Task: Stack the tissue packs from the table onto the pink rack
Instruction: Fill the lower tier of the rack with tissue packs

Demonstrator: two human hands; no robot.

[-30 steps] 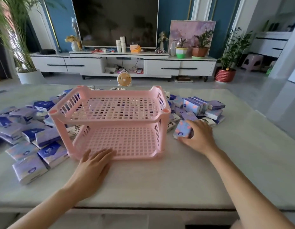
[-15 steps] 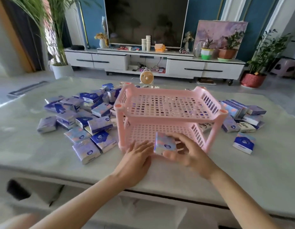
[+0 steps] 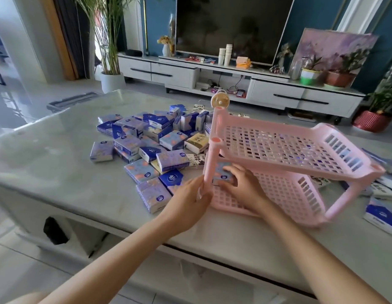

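My left hand point(image 3: 188, 200) grips the rack point(image 3: 211, 159) post; right hand point(image 3: 242, 186) is inside the lower tier, fingers point(image 3: 234, 172) holding a pack point(image 3: 221, 171).

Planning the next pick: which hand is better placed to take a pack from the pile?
Probably left. The left hand is at the pink rack's post, beside the pile; the right hand holds a tissue pack on the lower shelf.

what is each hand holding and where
Right hand grips a tissue pack by its right edge; left hand holds the pink rack by its corner post low down.
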